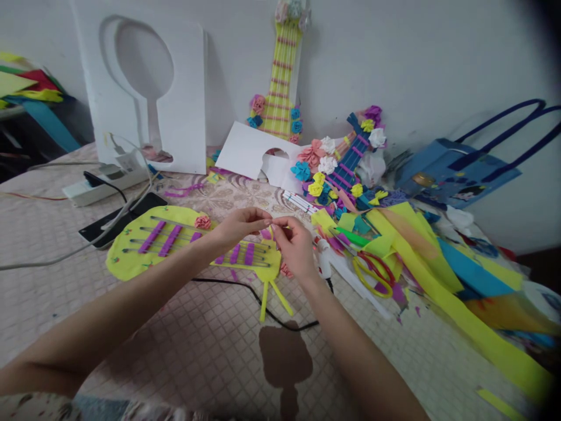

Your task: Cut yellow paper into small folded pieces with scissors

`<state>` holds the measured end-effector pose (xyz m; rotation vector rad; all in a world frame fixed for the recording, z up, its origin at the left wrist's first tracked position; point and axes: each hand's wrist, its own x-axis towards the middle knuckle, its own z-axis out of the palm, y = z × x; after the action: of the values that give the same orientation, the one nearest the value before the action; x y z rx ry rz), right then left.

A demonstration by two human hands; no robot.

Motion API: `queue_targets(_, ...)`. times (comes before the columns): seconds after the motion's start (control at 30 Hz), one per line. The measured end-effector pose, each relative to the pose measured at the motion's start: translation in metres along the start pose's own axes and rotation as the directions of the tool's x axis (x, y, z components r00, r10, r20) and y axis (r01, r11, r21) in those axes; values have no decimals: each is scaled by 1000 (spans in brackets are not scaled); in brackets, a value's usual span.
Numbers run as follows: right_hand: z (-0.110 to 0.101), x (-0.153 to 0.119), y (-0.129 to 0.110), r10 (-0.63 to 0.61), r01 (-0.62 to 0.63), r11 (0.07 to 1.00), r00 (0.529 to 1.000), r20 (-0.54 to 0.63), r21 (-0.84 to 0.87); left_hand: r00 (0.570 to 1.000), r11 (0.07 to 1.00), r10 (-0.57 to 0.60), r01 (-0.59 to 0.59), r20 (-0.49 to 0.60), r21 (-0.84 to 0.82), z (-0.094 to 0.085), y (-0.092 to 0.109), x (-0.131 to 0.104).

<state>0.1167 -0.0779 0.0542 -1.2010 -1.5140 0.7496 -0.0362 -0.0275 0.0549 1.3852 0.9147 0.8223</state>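
A yellow paper guitar lies flat on the table, with grey strings, purple cross strips and a pink paper flower on it. Above its narrow end, my left hand and my right hand meet with fingertips pinched together. What they pinch is too small to make out; a bit of yellow shows just beneath the fingers. Two thin yellow strips stick out from the guitar's near side. Part of the guitar's middle is hidden behind my left forearm.
Red and yellow scissors lie right, among yellow crepe paper and scraps. A white glue gun trails a black cord. Behind stand a white cut-out board, decorated guitars and a blue bag. A power strip sits left.
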Motion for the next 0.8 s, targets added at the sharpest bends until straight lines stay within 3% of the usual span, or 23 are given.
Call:
queue_targets(0.4, -6, 1, 4, -40, 46, 995, 997, 72, -83, 993, 988, 111, -105, -51, 111, 0, -1, 2)
queue_targets(0.6, -4, -1, 10, 71, -72, 997, 997, 32, 8, 1000, 999, 0, -1, -22, -51, 8, -1, -3)
queue_targets(0.8, -9, -3, 15, 118, -121, 990, 992, 48, 76, 997, 998, -56, 53, -61, -44, 9, 2, -4)
